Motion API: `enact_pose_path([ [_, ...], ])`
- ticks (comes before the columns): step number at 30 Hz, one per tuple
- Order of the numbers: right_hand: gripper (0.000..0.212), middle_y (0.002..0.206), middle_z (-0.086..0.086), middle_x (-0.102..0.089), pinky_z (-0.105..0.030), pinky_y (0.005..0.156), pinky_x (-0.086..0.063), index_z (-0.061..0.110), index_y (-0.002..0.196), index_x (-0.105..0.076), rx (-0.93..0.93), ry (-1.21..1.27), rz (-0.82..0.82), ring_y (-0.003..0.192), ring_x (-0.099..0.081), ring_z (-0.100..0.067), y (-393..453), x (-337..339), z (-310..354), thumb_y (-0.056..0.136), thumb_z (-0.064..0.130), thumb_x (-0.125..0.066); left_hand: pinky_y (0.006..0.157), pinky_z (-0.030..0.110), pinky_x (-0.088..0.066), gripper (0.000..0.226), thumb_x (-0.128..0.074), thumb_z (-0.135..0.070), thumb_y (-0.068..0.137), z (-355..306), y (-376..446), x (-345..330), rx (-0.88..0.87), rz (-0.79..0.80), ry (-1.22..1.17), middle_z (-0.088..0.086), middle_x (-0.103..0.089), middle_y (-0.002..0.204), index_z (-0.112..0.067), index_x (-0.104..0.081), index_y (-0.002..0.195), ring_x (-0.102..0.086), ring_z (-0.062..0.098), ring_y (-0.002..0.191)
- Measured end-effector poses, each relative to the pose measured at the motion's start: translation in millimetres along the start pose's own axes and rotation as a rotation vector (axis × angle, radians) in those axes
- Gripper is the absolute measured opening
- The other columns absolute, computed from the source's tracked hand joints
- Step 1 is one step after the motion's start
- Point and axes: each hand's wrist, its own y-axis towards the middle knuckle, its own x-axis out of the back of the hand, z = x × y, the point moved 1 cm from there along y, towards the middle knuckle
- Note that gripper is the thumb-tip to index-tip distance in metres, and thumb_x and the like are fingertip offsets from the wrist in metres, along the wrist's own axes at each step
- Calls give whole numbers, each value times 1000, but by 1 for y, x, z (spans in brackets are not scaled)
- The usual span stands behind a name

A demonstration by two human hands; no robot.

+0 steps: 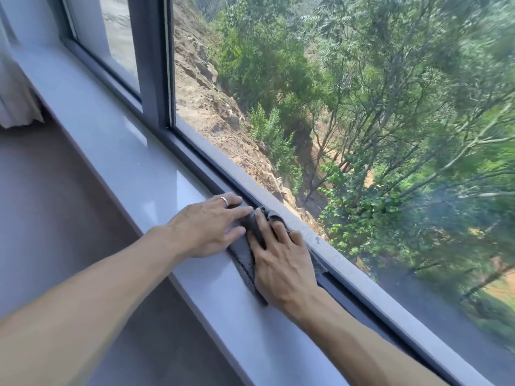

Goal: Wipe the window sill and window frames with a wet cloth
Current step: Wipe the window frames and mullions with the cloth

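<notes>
Grey and crumpled, the wet cloth [252, 247] lies along the inner edge of the window sill [111, 146], bunched up against the dark bottom rail of the window frame [195, 160]. The right hand [281, 263] lies flat on top of the cloth, fingers straight and slightly spread, fingertips pressing the bunched front fold into the rail's groove. The left hand [207, 227], with a ring [224, 201] on one finger, rests just beside the cloth on the sill, fingers straight and together, their tips touching the cloth's near fold; it grips nothing.

The step in hand looks like wiping the seam where sill meets rail. To do it well, the right hand should keep its weight over the fingertips so the cloth is forced down into the groove rather than skating over it, and travel along the rail in one direction, away from the vertical mullion [152, 59] or toward it, without lifting. The left hand is best used to steady the body or tuck the loose fold back under, so a clean face meets the frame. Much of the sill toward the mullion, and the upright frame parts, probably remain to be done. Beyond the glass [362, 107] are trees and a rocky slope.
</notes>
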Motion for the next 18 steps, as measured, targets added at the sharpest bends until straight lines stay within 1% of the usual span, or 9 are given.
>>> enact_pose_path([
  [2, 60, 148, -12, -46, -39, 77, -31, 12, 135, -59, -13, -25, 15, 109, -45, -27, 12, 3, 8, 84, 24, -29, 108, 17, -11, 56, -38, -48, 101, 5, -1, 6, -21, 8, 16, -11, -18, 160, -32, -23, 153, -15, 6, 147],
  [3, 61, 150, -12, -44, -39, 79, -32, 12, 137, -57, -7, -22, 16, 109, -46, -28, 8, 4, 7, 84, 23, -29, 109, 18, -10, 58, -37, -48, 101, 8, -3, 8, -25, 11, 24, -10, -15, 161, -30, -20, 154, -14, 7, 147],
  [5, 62, 153, -13, -40, -41, 81, -39, 10, 141, -53, 16, 4, -3, 111, -50, -30, -13, 4, 3, 84, 21, -30, 115, 25, -14, 62, -35, -50, 101, 22, -7, 12, -17, -6, 66, -8, -11, 163, -27, -17, 156, -14, 10, 148],
  [7, 61, 154, -12, -38, -42, 81, -42, 11, 138, -55, 26, 9, -20, 109, -52, -31, -26, 5, 1, 82, 20, -32, 119, 29, -14, 63, -33, -52, 101, 42, -6, 14, -11, -30, 76, -4, -12, 163, -24, -17, 155, -10, 11, 150],
  [9, 59, 152, -13, -41, -42, 80, -35, 15, 133, -60, -1, -10, -28, 108, -49, -31, -8, 4, 7, 81, 22, -34, 122, 32, -13, 69, -23, -59, 97, 67, -1, 14, -10, -38, 89, -4, -16, 162, -22, -17, 155, -5, 11, 150],
  [11, 58, 149, -13, -45, -40, 78, -29, 17, 131, -62, -51, -19, -27, 108, -45, -30, 28, 2, 23, 81, 24, -34, 122, 34, -13, 82, -8, -66, 87, 87, 5, 16, -36, -42, 130, -6, -17, 162, -23, -16, 155, -3, 11, 150],
  [12, 57, 148, -12, -46, -40, 77, -28, 18, 131, -62, -70, -21, -20, 108, -44, -29, 42, 3, 32, 81, 24, -35, 122, 34, -11, 81, -8, -66, 87, 94, 8, 18, -50, -48, 144, -6, -15, 162, -24, -15, 155, -1, 11, 150],
  [15, 56, 150, -10, -44, -40, 79, -29, 18, 127, -64, -86, -26, 21, 111, -45, -28, 54, 4, 40, 79, 24, -36, 121, 36, -5, 65, -28, -56, 99, 120, 20, 23, -80, -93, 153, -5, -12, 163, -26, -14, 155, 1, 12, 150],
  [18, 54, 156, -8, -36, -43, 87, -34, 17, 127, -63, -67, -32, 13, 114, -46, -29, 32, 2, 34, 79, 23, -38, 122, 39, -7, 63, -27, -56, 99, 134, 31, 25, -108, -74, 149, -1, -14, 163, -27, -17, 155, -2, 15, 151],
])
